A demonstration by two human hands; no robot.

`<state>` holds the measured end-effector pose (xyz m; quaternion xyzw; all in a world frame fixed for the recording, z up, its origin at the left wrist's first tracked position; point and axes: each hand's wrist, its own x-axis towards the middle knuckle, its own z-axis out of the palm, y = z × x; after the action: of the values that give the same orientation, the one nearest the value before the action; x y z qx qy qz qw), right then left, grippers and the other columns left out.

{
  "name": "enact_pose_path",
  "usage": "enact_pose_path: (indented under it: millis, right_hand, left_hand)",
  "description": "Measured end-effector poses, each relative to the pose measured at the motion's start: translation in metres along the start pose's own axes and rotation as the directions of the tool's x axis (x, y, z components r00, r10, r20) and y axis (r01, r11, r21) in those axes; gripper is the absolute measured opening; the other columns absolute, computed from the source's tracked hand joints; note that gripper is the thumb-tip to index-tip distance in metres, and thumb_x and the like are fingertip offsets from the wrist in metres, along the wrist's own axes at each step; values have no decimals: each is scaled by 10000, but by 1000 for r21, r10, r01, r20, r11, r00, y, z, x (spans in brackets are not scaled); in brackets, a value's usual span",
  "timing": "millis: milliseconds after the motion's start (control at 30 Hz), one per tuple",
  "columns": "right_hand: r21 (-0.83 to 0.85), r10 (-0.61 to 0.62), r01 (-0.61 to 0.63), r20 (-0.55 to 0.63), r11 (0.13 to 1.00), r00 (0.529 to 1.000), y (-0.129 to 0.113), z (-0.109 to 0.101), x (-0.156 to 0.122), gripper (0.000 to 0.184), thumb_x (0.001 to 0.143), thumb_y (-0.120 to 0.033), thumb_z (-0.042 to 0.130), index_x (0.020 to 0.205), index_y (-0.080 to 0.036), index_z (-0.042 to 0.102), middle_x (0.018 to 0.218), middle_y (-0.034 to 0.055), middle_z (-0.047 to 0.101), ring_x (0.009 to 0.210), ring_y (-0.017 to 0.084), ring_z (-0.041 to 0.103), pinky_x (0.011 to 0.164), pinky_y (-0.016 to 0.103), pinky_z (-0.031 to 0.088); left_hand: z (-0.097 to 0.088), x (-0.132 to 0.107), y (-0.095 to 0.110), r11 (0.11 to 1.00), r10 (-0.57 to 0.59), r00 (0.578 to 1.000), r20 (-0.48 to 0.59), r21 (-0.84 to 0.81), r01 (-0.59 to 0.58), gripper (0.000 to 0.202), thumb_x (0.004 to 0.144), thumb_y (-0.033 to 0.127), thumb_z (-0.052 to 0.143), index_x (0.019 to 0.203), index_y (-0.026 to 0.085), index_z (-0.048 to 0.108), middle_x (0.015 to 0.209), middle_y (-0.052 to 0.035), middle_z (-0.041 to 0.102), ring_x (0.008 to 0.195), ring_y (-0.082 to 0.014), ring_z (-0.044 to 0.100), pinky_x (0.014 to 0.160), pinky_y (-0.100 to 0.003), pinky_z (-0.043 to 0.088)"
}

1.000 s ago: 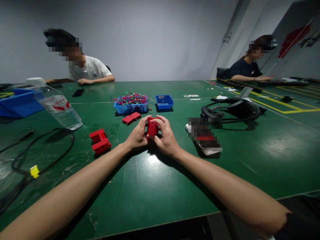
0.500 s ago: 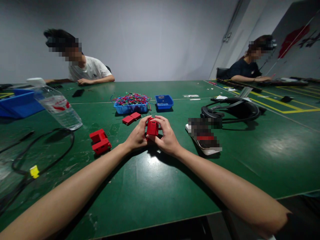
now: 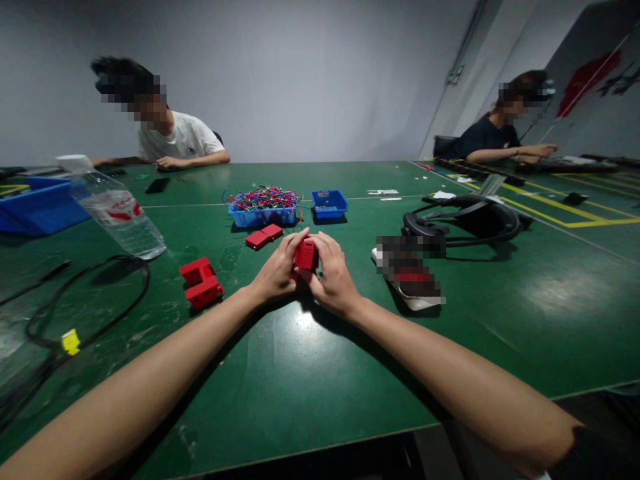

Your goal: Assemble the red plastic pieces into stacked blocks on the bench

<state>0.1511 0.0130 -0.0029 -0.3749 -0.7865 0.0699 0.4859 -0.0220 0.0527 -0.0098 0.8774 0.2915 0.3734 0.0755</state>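
We hold a red block (image 3: 307,257) between our two hands, the left hand (image 3: 277,270) curled against its left side and the right hand (image 3: 334,273) against its right, both gripping it. Its long axis runs roughly up and away from us, and a face with a dark slot near the upper end points toward us. Our fingers cover its sides, and we cannot tell whether its underside touches the bench (image 3: 320,373).

Just beyond the left hand lie two flat red pieces (image 3: 264,237) side by side, the nearest obstacle on that side. Behind them is a blue tray (image 3: 263,217) heaped with thin, tangled wires (image 3: 267,198) in red, blue and green; a smaller blue tray (image 3: 330,212) sits to its right, straight beyond the hands. Left of the left hand, near the forearm, we see a red U-shaped piece (image 3: 204,293) with blocky arms. Farther left are a clear plastic bottle (image 3: 117,213) with a white cap and a looped black cable (image 3: 146,280) bearing a yellow tag (image 3: 71,342). To the right of the right hand we have a white-edged, partly blurred object (image 3: 425,303), with a black headset (image 3: 465,223) and its curved strap beyond. The green bench top is smooth, scuffed and glossy.
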Motion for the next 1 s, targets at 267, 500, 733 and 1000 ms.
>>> enact_pose_path:
  millis: [267,500,733,1000]
  right_hand:
    - [201,122,-120,0,972,992,3,1,2,530,799,-327,693,1276,-210,495,1362,158,477,1364,268,419,1090,468,438]
    - [158,124,-123,6,980,992,4,-2,3,468,804,-339,694,1230,-218,543,1426,172,407,1367,289,427,1057,468,467]
    - [18,80,-80,-2,997,997,0,-5,2,516,841,-373,663,1305,-219,498,1445,165,422,1368,307,423,1108,523,407]
    - [38,102,-104,44,994,994,7,-1,0,693,912,-277,536,1538,-278,237,1498,146,340,1388,301,396,1114,526,404]
  left_hand:
    - [1,0,-5,1000,20,1000,7,23,-20,870,685,162,646,1459,242,259,1395,-160,363,1320,-338,438,1102,-560,404]
    - [-2,0,1,999,-25,999,20,33,24,933,697,195,679,1507,243,219,1407,-158,364,1321,-346,440,1097,-537,418]
    - [0,-1,-1,999,-25,999,39,43,24,928,722,234,664,1517,282,189,1436,-142,331,1332,-353,432,1085,-528,437]
    - [1,2,-2,998,-54,999,7,46,53,784,755,271,659,1456,230,308,1390,-159,382,1313,-339,461,1107,-511,419]
